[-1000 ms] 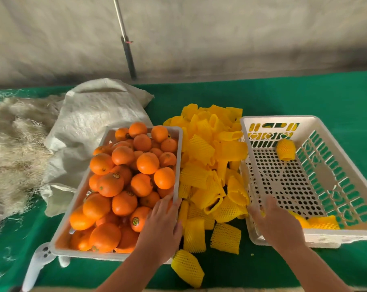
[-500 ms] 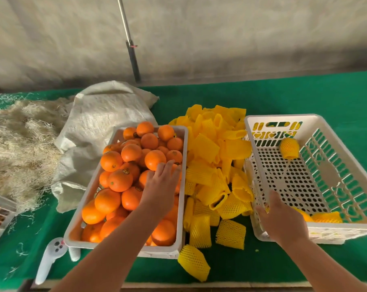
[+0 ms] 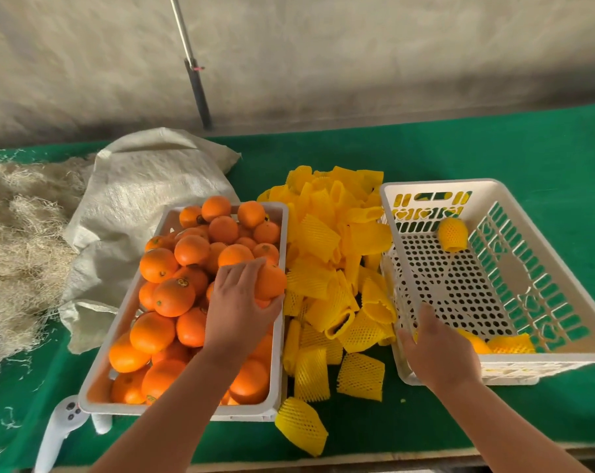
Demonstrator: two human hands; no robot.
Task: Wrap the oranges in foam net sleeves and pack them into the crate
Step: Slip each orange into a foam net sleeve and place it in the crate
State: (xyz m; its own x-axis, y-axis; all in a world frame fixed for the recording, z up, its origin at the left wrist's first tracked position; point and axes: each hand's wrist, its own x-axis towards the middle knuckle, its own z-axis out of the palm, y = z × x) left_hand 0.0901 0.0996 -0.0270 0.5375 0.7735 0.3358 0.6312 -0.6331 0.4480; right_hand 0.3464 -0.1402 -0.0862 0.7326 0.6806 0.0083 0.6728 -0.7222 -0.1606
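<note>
Fingers of my left hand (image 3: 236,303) curl round a firm, smooth round orange (image 3: 270,280); right hand (image 3: 437,349) grips the white plastic crate (image 3: 425,189).

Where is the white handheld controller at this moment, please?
In the head view, the white plastic handheld controller lies at the lower left on the green felt table cover, touching the near-left corner of the white plastic tray of bare oranges.

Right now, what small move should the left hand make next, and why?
Probably lift the orange out of the tray toward the foam sleeves: the left hand already grips it, it is still bare, and the right hand rests at the crate edge.
</note>
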